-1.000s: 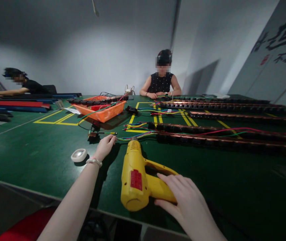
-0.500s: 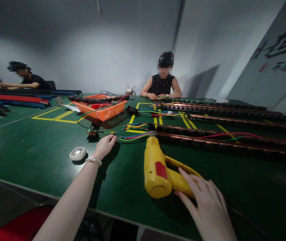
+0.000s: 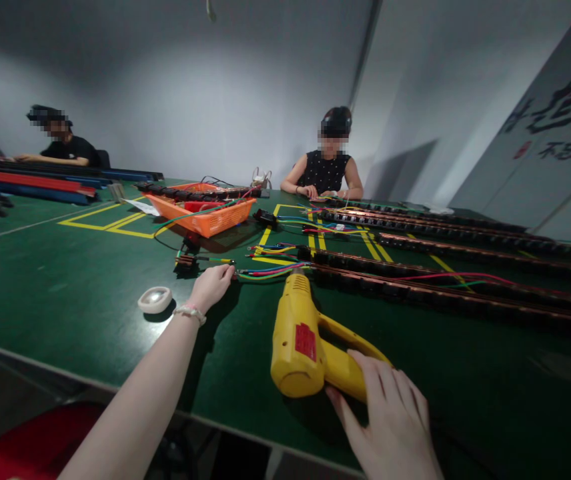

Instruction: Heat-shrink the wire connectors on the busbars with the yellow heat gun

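Note:
My right hand (image 3: 390,407) is wrapped around the handle of a yellow heat gun (image 3: 298,340) with a red label. Its nozzle points away from me at the bundle of coloured wires (image 3: 270,272), close to where they leave a long black strip with copper bars (image 3: 395,288). The fingers of my left hand (image 3: 213,287) are closed on the free ends of that bundle, left of the nozzle. Just beyond my left hand sits a small black part with a yellow-green wire (image 3: 185,262).
A round white roll (image 3: 155,300) lies left of my left hand. Behind stands an orange basket (image 3: 210,223) with strips across it. More copper-bar strips (image 3: 465,250) extend right. One person (image 3: 328,167) sits opposite, another (image 3: 70,150) at far left. The table's near edge (image 3: 90,381) faces me.
The heat gun in my right hand has shifted a little to the left along the wires. My left hand keeps its hold in nearly the same place.

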The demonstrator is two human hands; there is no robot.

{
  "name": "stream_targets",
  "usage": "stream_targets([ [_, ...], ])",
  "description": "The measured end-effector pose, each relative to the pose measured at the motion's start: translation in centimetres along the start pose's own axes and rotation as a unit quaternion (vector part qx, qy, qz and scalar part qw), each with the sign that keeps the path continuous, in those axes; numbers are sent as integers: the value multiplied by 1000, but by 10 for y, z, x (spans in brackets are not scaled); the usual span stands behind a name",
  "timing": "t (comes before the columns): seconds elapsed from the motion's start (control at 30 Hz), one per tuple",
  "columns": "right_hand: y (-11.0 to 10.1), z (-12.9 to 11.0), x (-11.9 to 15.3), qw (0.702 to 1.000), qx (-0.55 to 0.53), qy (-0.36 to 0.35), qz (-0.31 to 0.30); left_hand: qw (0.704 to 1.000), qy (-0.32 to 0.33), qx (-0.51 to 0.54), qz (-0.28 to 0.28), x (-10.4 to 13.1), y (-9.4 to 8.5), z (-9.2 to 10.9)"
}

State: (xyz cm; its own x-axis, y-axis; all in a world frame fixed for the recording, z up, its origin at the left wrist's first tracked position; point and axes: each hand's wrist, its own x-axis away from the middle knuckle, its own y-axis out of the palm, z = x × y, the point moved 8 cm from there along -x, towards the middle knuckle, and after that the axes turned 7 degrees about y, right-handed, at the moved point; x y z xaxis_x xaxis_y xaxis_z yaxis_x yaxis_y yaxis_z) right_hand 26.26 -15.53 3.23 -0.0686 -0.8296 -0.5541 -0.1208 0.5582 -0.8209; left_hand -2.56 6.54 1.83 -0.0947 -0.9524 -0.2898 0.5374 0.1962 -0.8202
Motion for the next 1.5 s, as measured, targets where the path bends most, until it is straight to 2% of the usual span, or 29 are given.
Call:
stream_targets([
  [0.3, 0, -46, 9, 998, -48, -49, 9, 999, -8, 33, 8, -3, 1, -5],
  [0.5, 6, -71, 6, 993, -93, -59, -38, 999, -5, 34, 19, -4, 0, -6],
  [0.67, 11, -74, -7, 981, -150, -65, -109, 999, -6, 44, 22, -5, 2, -11],
  [0.83, 14, -63, -19, 958, -198, -77, -192, 997, -15, 68, 17, -4, 4, -15],
  [1.03, 11, -40, -26, 953, -182, -81, -228, 998, -6, 60, 12, 1, 0, -8],
  [1.13, 9, -19, -29, 961, -146, -89, -216, 999, -7, 34, 14, 3, -2, -6],
  [1.27, 3, 13, -29, 978, -95, -96, -159, 1000, 1, 23, 6, 2, -2, -4],
  [1.37, 2, 36, -29, 987, -68, -73, -129, 1000, 15, 18, -9, 1, 0, -2],
  [1.5, 5, 55, -27, 991, -51, -35, -123, 1000, 15, 1, -17, 0, 1, -2],
])
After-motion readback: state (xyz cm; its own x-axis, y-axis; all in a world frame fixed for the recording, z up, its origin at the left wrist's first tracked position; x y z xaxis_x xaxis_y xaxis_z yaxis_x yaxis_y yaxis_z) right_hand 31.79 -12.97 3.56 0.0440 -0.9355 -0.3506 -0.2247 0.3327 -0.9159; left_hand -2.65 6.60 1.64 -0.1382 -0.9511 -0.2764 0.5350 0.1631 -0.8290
